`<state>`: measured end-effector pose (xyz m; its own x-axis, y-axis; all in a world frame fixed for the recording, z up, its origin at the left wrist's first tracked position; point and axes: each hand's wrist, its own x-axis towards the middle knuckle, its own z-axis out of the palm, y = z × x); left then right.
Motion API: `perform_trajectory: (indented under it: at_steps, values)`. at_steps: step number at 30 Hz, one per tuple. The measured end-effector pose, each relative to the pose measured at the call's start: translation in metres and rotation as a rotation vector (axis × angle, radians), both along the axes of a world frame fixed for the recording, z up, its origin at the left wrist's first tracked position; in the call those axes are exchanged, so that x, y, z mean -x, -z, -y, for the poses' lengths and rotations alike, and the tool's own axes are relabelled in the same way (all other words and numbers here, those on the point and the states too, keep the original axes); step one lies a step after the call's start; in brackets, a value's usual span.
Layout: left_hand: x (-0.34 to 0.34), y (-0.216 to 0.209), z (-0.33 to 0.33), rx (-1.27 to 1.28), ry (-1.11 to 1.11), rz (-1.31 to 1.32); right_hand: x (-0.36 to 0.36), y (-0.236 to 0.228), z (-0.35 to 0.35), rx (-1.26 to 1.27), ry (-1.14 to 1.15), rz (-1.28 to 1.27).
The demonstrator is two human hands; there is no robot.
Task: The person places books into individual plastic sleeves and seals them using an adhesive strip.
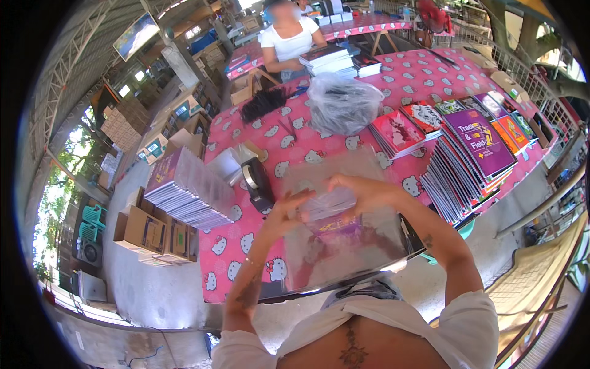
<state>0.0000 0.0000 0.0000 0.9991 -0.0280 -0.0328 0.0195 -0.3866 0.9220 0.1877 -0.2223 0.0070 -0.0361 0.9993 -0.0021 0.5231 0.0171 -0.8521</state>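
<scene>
A purple notebook in clear plastic (335, 222) stands between my two hands, above the near middle of the table. At its left edge is my left hand (287, 214), fingers bent and the thumb close to the plastic. My right hand (365, 194) curves around its right side, fingertips at the top and thumb lower down. Both hands look closed on the wrapped notebook, though glare on the plastic blurs the contact. Under them lies a clear plastic sheet (301, 261) on the pink patterned table (246, 246).
Wrapped purple notebooks (187, 190) are stacked left, beside a black tape dispenser (257, 184). Spiral-bound purple notebooks (473, 147) and red-covered ones (399, 132) stand right. Farther off are a plastic bag (344, 104), black strips (264, 104) and a person (290, 40) with books. Cardboard boxes (141, 230) sit at left.
</scene>
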Motion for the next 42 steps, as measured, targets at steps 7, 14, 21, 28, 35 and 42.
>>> perform_trajectory:
  at_steps: [7,14,21,28,35,42]
  values:
    - [0.012,0.017,0.035,-0.884,-0.083,0.613,0.044,0.032,0.01,-0.493,0.387,0.588]
    - [-0.018,0.003,0.026,-0.69,-0.149,0.25,0.04,0.004,-0.011,-0.137,0.441,0.524]
    - [-0.061,0.029,-0.029,-0.028,-0.111,-0.14,-0.029,0.027,-0.027,-0.021,0.32,0.018]
    - [-0.093,0.047,-0.034,0.192,-0.262,-0.166,-0.027,0.032,-0.028,-0.023,0.404,-0.206]
    - [-0.001,0.147,-0.181,-0.407,-1.188,0.077,-0.013,0.042,-0.038,-0.123,0.487,-0.083]
    - [-0.012,0.167,-0.123,0.654,-1.227,0.25,-0.024,0.045,-0.017,-0.097,0.536,-0.05]
